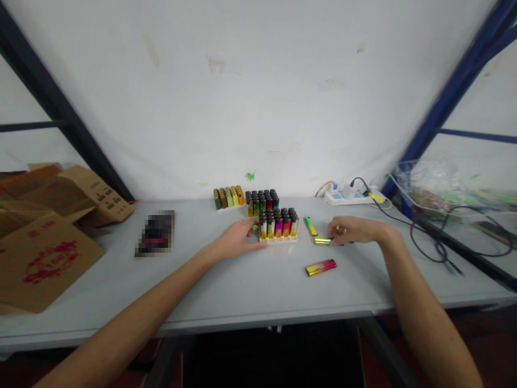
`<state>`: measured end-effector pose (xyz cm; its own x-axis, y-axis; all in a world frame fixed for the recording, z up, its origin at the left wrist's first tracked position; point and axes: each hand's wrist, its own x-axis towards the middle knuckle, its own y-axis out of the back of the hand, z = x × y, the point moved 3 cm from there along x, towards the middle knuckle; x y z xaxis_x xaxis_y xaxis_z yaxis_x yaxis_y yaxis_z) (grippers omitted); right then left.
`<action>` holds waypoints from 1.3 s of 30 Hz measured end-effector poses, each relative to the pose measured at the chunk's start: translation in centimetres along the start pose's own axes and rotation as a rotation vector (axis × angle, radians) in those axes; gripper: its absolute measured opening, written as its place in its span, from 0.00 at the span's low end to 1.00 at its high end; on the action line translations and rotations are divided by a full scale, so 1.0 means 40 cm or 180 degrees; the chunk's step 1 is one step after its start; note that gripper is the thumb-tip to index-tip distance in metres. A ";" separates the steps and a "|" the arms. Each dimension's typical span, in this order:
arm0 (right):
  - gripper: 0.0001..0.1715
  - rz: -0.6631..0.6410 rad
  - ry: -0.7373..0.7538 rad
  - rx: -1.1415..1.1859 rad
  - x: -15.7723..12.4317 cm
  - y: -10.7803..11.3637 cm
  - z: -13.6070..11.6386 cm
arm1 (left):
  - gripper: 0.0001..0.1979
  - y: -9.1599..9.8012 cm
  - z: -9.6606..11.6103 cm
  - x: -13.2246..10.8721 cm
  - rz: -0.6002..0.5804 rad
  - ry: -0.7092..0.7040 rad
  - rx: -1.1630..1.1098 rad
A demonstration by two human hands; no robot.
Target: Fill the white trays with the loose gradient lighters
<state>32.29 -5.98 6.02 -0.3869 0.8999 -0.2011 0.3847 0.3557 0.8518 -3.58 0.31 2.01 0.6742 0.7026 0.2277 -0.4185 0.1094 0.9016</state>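
Note:
My left hand (234, 240) is closed on the left end of a white tray (278, 240) packed with upright, multicoloured lighters with black tops. Its thumb lies along the tray's front edge. My right hand (349, 230) has its fingers bent together over a shiny yellow-green lighter (322, 241) lying on the table, pinching at its right end; part of that lighter is hidden by the fingers. A green and yellow lighter (311, 226) lies just left of this hand. Nearer the front, a red and yellow lighter (321, 267) rests on its side.
Behind the held tray stand a second group of lighters (262, 202) and a block of yellow and green ones (228, 198). A power strip (351, 195) with cables sits at back right. Cardboard boxes (52, 242) and a pixelated dark item (155, 233) occupy the left of the table.

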 end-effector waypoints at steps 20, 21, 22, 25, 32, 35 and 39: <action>0.25 0.0790 0.0075 -0.0491 0.078 -0.023 -0.033 | 0.30 0.000 0.001 0.000 -0.0005 0.0003 0.0054; 0.26 0.0939 -0.0052 -0.0585 0.091 -0.032 -0.041 | 0.30 0.000 0.001 0.000 -0.0005 -0.0001 0.0051; 0.27 0.1068 -0.0188 -0.0691 0.104 -0.042 -0.048 | 0.30 -0.001 0.002 0.001 -0.0006 -0.0001 0.0047; 0.25 0.1309 -0.0442 -0.0932 0.142 -0.072 -0.059 | 0.30 -0.001 0.002 0.002 -0.0011 0.0020 0.0030; 0.08 0.1564 -0.0254 -0.0919 0.169 -0.073 -0.045 | 0.31 -0.003 0.000 0.001 -0.0014 0.0020 0.0062; 0.10 0.1751 0.0016 -0.0519 0.149 -0.055 -0.048 | 0.31 -0.002 0.001 -0.001 -0.0034 0.0022 0.0062; 0.14 0.1952 0.0474 0.0500 0.121 -0.044 -0.074 | 0.32 0.000 0.004 -0.001 -0.0050 -0.0002 0.0067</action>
<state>27.27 -2.99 4.99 -0.1658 0.9108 0.3782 0.6862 -0.1689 0.7075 -3.52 0.17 2.07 0.6809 0.7005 0.2137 -0.3949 0.1054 0.9126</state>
